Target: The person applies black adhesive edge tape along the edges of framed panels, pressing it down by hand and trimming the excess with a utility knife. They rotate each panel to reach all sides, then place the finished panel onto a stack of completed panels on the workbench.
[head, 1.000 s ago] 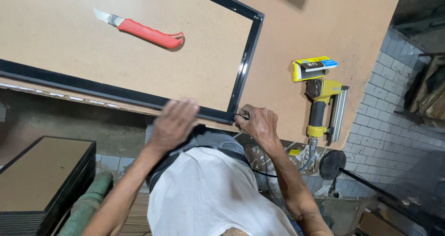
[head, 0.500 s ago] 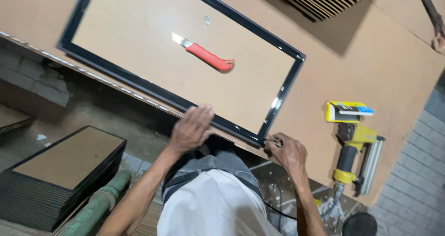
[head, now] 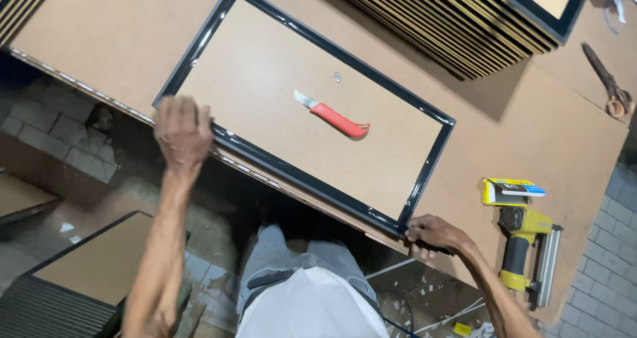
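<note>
The person stood at the near edge of the brown worktable point(head: 106, 32) with both hands on a black picture frame point(head: 434, 159) that lay face down, its brown backing board up. The left hand point(head: 182, 131) gripped the frame's near left corner, fingers curled tight over the rail. The right hand point(head: 431, 235) held the near right corner, fingers wrapped around the rail at the table's edge. A red-handled knife point(head: 335, 117) lay on the backing board, near the middle, and a small metal bit point(head: 338, 77) lay just beyond it. To the right, a yellow nail gun point(head: 524, 248) rested on the table. A stack of frames point(head: 458, 12) lay at the far side, and scissors point(head: 607, 79) lay far right.
</note>
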`<action>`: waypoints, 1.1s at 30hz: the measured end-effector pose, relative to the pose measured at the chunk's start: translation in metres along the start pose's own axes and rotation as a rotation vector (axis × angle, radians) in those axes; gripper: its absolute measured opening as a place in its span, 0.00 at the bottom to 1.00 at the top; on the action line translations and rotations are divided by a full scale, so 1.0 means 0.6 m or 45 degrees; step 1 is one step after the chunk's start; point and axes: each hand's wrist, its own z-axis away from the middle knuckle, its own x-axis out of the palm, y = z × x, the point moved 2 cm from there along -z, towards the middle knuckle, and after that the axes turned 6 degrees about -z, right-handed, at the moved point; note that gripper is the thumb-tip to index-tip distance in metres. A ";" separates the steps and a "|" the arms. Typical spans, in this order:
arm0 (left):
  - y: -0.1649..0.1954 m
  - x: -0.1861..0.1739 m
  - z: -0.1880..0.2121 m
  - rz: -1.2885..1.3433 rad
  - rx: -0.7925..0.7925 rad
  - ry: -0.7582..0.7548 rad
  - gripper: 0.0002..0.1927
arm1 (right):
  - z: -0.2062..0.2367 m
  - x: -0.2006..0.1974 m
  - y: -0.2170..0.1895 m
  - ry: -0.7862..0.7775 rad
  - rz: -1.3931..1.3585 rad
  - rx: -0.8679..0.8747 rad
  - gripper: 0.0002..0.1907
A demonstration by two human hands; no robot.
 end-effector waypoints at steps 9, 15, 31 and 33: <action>0.436 0.073 -0.059 0.434 -0.330 -0.273 0.24 | -0.002 0.000 -0.001 0.015 0.046 -0.123 0.09; 0.484 0.026 0.018 1.070 -0.212 -0.657 0.16 | -0.011 0.015 0.003 0.023 0.014 -0.267 0.11; 0.598 -0.209 0.364 0.906 0.330 -1.170 0.44 | 0.034 0.042 -0.012 0.154 0.031 -0.352 0.14; 0.604 -0.208 0.368 0.846 0.347 -1.162 0.44 | 0.036 0.044 -0.013 0.167 0.082 -0.356 0.14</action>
